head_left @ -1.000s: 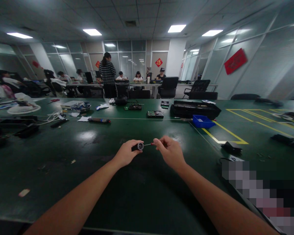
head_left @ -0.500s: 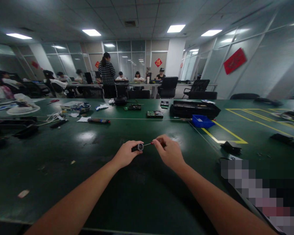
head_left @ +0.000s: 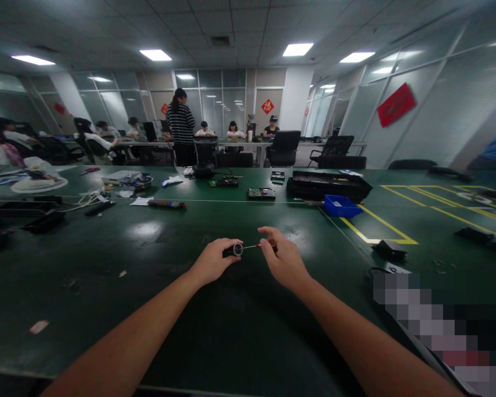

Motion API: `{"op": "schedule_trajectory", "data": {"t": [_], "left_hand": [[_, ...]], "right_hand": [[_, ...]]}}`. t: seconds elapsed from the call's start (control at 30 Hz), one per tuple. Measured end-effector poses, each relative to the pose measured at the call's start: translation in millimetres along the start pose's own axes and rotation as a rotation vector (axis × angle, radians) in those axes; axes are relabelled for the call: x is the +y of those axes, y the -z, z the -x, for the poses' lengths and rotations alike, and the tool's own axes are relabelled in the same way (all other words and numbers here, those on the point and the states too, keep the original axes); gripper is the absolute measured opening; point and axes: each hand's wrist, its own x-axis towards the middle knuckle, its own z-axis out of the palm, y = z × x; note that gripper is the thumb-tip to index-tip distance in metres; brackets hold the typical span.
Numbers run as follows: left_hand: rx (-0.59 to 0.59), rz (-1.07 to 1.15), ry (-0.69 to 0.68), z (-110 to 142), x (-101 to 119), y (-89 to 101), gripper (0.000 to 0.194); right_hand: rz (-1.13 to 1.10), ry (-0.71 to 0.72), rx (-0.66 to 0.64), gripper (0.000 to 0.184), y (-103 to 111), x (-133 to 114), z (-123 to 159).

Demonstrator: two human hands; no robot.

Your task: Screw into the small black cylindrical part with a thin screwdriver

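Note:
Held over the dark green table, a small black cylinder (head_left: 237, 250) shows its round, silver-rimmed end towards me. My left hand (head_left: 211, 260) grips it between thumb and fingers. A thin screwdriver (head_left: 253, 246) with a slim metal shaft and a red collar points left, its tip at the cylinder's side. The handle lies in my right hand (head_left: 287, 259), mostly hidden by the fingers. The thumb presses on it while the index finger is raised off it. I cannot tell whether the tip sits in a screw.
Beyond my hands lie a hard drive (head_left: 262, 193), a blue bin (head_left: 341, 205), a long black housing (head_left: 329, 186) and a dark cylindrical tool (head_left: 167, 204). A black part (head_left: 389, 250) is at the right. Farther back, several people sit at desks and one person (head_left: 180, 127) stands.
My right index finger has lifted and stretched away from the screwdriver handle. The left hand and the cylinder have barely shifted. Something blue has come into view at the right edge.

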Motion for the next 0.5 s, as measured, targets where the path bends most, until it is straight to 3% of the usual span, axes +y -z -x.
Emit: {"op": "schedule_trajectory", "data": {"t": [0.33,0.5], "left_hand": [[-0.011,-0.022,-0.002,0.5,0.4,-0.7,0.038],[-0.028,-0.022,-0.003,0.4,3.2,0.5,0.038]], "right_hand": [[-0.073,-0.017,0.059,0.028,-1.3,-4.0,1.3],[-0.087,-0.046,0.009,0.028,-1.3,-2.1,0.7]]}}
